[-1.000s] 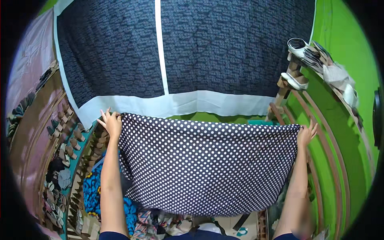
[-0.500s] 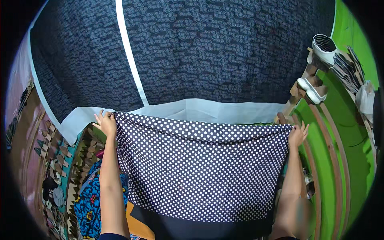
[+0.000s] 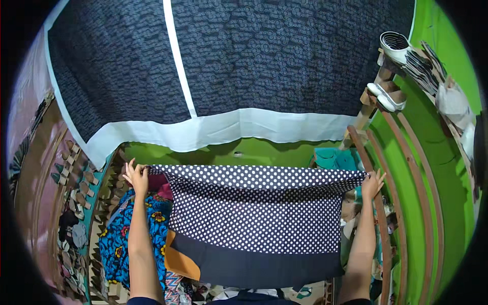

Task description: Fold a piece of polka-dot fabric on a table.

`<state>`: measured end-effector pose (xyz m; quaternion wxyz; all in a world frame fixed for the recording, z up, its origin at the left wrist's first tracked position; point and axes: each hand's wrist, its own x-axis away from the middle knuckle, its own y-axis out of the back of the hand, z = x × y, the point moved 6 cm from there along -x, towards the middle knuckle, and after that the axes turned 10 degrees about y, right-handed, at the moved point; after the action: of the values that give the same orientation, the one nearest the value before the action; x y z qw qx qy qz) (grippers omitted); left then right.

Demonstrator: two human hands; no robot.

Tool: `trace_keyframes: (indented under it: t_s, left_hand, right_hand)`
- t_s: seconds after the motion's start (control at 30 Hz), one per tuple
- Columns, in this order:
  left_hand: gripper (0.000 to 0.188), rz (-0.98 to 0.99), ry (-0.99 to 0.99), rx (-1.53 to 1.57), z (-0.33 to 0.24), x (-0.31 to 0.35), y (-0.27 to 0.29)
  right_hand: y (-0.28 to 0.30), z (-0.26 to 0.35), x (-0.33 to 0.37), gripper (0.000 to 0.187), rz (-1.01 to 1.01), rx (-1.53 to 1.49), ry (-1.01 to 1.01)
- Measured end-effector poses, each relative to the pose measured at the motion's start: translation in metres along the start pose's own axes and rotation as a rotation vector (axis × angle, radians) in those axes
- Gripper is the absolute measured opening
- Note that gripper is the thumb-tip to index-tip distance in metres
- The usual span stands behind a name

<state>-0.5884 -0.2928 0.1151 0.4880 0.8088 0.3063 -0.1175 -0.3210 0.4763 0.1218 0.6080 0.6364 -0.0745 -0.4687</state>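
A dark cloth with white dots point(image 3: 254, 218) is stretched out between my two hands, its upper edge sagging a little into a fold. Along its bottom runs a plain dark band point(image 3: 269, 264). My left hand point(image 3: 137, 178) pinches the upper left corner, other fingers raised. At the upper right corner, my right hand point(image 3: 373, 185) pinches the cloth in the same way. Blue flowered fabric point(image 3: 117, 244) lies beside my left forearm. An orange piece point(image 3: 181, 259) shows at the cloth's lower left, partly covered by it.
A dark patterned curtain point(image 3: 284, 61) with white trim hangs in front. Wooden rails point(image 3: 417, 162) run along the green wall at right, with white shoes point(image 3: 387, 96) near their far end. Racks of shoe-shaped pieces point(image 3: 76, 198) stand at left. A teal item point(image 3: 338, 158) sits beyond the cloth.
Both hands and the cloth's upper edge sit lower against the curtain, so green wall now shows between them. The plain bottom band is more visible, and the view has shifted slightly.
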Motion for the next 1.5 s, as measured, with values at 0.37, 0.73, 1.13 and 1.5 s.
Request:
trace_keyframes:
  t_s: [0.37,0.73,1.13,1.5]
  left_hand:
    - [0.009,0.015,-0.101,0.012,0.084,0.088,0.1]
    - [0.013,0.085,-0.166,-0.113,0.134,0.202,0.175]
    - [0.012,0.072,-0.102,-0.273,0.16,0.288,0.228]
    - [0.005,0.143,-0.151,-0.496,0.173,0.352,0.207]
  right_hand:
    - [0.104,-0.049,0.108,0.014,-0.092,0.108,0.092]
    - [0.131,-0.11,0.221,0.011,-0.036,0.202,0.34]
    - [0.143,-0.156,0.28,0.004,-0.089,0.273,0.568]
    - [0.091,-0.172,0.351,0.009,0.109,0.236,0.702]
